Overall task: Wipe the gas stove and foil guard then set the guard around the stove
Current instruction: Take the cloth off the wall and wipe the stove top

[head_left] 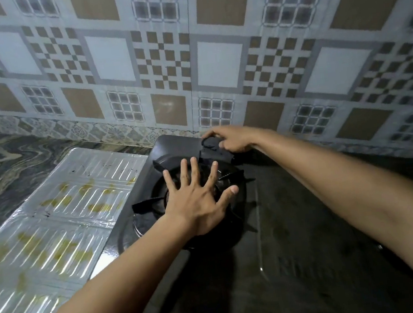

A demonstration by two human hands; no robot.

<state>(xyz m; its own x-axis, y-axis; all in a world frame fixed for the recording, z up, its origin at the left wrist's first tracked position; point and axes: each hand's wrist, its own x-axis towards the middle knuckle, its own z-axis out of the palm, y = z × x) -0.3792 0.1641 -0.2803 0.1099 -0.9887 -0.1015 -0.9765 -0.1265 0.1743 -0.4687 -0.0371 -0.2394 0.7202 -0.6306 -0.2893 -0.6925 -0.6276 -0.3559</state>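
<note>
A black stove (299,235) fills the lower centre and right of the frame, sitting on a dark marbled counter (3,164) against a tiled wall (218,62) patterned in brown, white and checks.

The left hand (197,198) lies palm down over the burner grate (149,204) at centre frame, its fingers (185,171) spread wide and gripping nothing; the thumb reaches toward the right side of the grate. Whether the palm actually presses on the grate or hangs just above it, I cannot tell.

The right hand (234,139) reaches to the back edge of the stove, just above and right of the left hand. Its fingers are curled narrow around a dark cloth (215,152), which is bunched up and trails down onto the stove top beside the grate. The cloth is nearly the same colour as the stove, so its edges are hard to make out.

The foil guard (46,226) lies flat on the counter at the left of the frame, touching or just beside the stove's left edge. It is silver and ribbed, with yellowish smears across several panels and a few small dark specks toward its far end. Both forearms come in bare from the bottom corners.
</note>
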